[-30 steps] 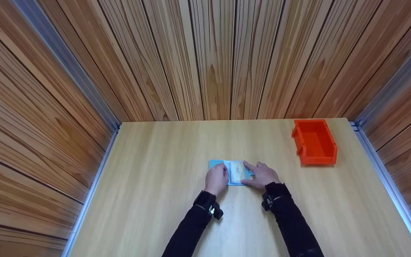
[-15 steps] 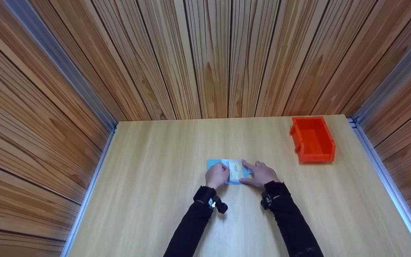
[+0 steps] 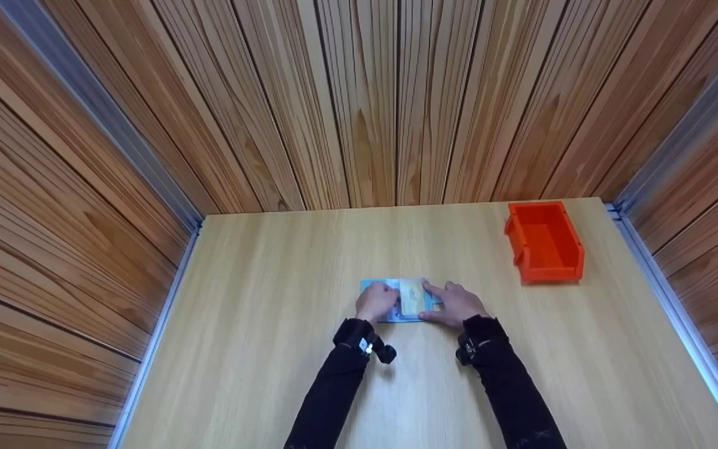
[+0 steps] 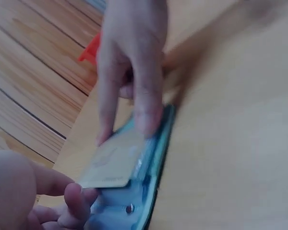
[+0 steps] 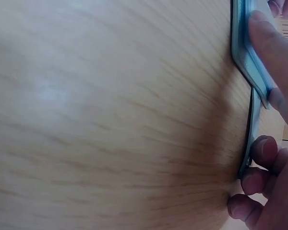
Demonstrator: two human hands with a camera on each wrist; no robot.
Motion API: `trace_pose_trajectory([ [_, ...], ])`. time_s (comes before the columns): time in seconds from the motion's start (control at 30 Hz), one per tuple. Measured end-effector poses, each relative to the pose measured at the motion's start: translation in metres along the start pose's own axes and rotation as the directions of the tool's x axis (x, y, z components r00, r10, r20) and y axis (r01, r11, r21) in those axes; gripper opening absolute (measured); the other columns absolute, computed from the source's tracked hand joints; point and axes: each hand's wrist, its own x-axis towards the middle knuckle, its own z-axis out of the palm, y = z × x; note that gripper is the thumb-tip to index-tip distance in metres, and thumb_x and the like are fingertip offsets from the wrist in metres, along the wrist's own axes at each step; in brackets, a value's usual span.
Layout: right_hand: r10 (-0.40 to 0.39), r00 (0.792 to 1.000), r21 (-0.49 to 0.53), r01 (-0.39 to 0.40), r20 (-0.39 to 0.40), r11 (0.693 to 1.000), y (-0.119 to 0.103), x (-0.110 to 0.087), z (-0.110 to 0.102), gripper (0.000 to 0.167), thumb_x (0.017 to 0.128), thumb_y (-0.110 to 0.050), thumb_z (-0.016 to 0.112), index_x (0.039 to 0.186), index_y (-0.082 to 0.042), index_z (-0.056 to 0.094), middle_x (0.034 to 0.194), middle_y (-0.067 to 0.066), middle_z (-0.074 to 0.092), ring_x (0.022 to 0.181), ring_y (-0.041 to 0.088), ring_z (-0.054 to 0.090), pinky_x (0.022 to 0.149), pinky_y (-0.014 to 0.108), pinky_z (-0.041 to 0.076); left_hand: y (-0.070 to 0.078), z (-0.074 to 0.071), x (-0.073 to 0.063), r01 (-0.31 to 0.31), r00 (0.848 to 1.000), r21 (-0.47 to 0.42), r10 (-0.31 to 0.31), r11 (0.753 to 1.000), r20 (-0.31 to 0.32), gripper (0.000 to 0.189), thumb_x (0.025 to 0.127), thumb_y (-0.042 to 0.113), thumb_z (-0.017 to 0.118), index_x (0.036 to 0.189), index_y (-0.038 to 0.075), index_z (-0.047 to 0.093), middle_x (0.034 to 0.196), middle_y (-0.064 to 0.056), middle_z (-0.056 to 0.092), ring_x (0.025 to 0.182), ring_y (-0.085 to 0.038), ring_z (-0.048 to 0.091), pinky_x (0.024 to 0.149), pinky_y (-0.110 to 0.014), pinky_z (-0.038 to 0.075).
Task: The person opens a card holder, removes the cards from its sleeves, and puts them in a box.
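Observation:
A light-blue card holder (image 3: 429,307) lies unfolded on the table, with clear sleeves and a snap fastener visible in the left wrist view. A pale yellow card (image 4: 113,160) lies over its sleeve, the near edge raised. My left hand (image 3: 376,302) pinches that edge between thumb and fingertip. My right hand (image 3: 457,305) holds the right part of the holder, thumb at the near edge and index finger at the far edge. In the right wrist view its other fingers curl beside the narrow strap (image 5: 251,127). How far the card sits inside the sleeve is hidden.
An orange open-front bin (image 3: 546,243) stands at the table's back right. Wood-panelled walls (image 3: 368,112) enclose the back and both sides, with metal rails along the table's side edges. Both forearms wear black sleeves and wrist cameras.
My left hand has shifted slightly left, its fingers turned more toward the card, and more of the holder's near left part shows. My right hand stays in place. The head view has shifted slightly.

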Motion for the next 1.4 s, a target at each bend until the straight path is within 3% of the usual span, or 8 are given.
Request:
trace_pose_trajectory([
  [0.13,-0.006,1.0,-0.002,0.006,-0.015,1.0,0.001,0.001,0.001,0.088,0.085,-0.063,0.075,0.158,-0.025,0.044,0.105,0.015,0.057,0.087,0.025,0.048,0.075,0.039,0.04,0.0,0.0,0.0,-0.005,1.0,0.008,0.005,1.0,0.002,0.024,0.094,0.029,0.065,0.074,0.017,0.072,0.068,0.006,0.063,0.062,-0.012,0.05,0.06,-0.027,0.034],
  [0.4,-0.011,1.0,-0.009,0.011,-0.012,1.0,-0.001,0.001,0.002,0.088,0.086,-0.062,0.075,0.159,-0.024,0.043,0.094,0.009,0.051,0.082,0.023,0.042,0.069,0.035,0.03,0.0,0.003,-0.001,-0.08,0.996,0.177,0.086,0.981,-0.031,0.018,0.096,0.033,0.069,0.083,0.022,0.076,0.071,0.012,0.061,0.066,-0.009,0.054,0.065,-0.027,0.035],
  [0.57,-0.018,0.999,-0.016,0.018,-0.028,1.0,-0.001,0.001,0.003,0.087,0.086,-0.062,0.074,0.158,-0.024,0.043,0.094,0.01,0.052,0.081,0.023,0.042,0.069,0.035,0.03,-0.001,0.006,-0.003,-0.109,0.992,0.173,0.117,0.979,-0.04,0.019,0.098,0.031,0.068,0.084,0.021,0.075,0.073,0.01,0.062,0.067,-0.01,0.054,0.066,-0.028,0.035],
  [0.83,-0.038,0.998,-0.013,0.038,-0.042,0.999,0.0,-0.001,0.003,0.087,0.086,-0.062,0.075,0.157,-0.024,0.045,0.092,0.01,0.051,0.079,0.023,0.042,0.068,0.035,0.032,-0.003,0.004,-0.004,-0.107,0.992,0.173,0.116,0.979,-0.043,0.02,0.099,0.029,0.066,0.082,0.019,0.069,0.074,0.009,0.059,0.068,-0.01,0.053,0.064,-0.027,0.036],
  [1.17,0.001,1.0,-0.004,-0.001,-0.013,1.0,-0.002,-0.001,0.002,0.087,0.086,-0.059,0.077,0.159,-0.025,0.043,0.106,0.016,0.057,0.089,0.026,0.048,0.077,0.04,0.042,-0.01,-0.007,-0.009,-0.103,0.993,0.11,0.108,0.989,-0.042,0.022,0.101,0.026,0.065,0.084,0.013,0.068,0.076,0.005,0.058,0.07,-0.012,0.054,0.063,-0.025,0.037],
  [1.4,0.007,1.0,-0.007,-0.007,-0.003,1.0,-0.002,0.0,0.003,0.09,0.086,-0.06,0.076,0.16,-0.025,0.041,0.1,0.012,0.052,0.086,0.025,0.044,0.073,0.037,0.034,-0.02,-0.018,-0.01,-0.067,0.998,0.03,0.067,0.997,-0.014,0.022,0.103,0.026,0.062,0.085,0.013,0.066,0.077,0.005,0.053,0.072,-0.014,0.051,0.067,-0.026,0.036],
])
